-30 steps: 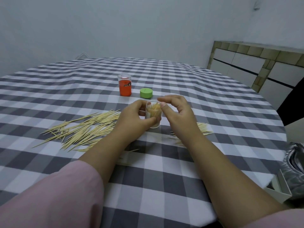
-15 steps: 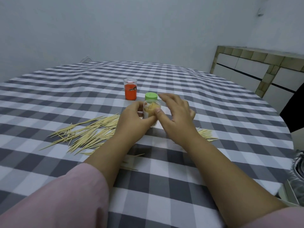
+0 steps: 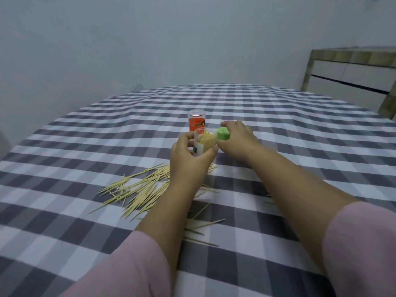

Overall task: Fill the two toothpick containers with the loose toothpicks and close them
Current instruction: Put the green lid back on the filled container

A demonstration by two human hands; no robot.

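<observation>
Head view: left hand grips the filled jar steady mid-table. Right hand pinches the green lid, likely to cap it.

orange container behind both hands, loose toothpicks underneath

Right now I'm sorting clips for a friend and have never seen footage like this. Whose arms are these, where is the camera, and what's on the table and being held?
No machine here: a person in pink sleeves wears a camera on the head, looking down at both hands. The left hand grips a clear plastic toothpick container, already full of toothpicks and uncapped. The right hand holds a round green plastic lid just beside it. Behind stands an orange-labelled clear container. Loose wooden toothpicks lie scattered on the grey-and-white checked tablecloth.
</observation>
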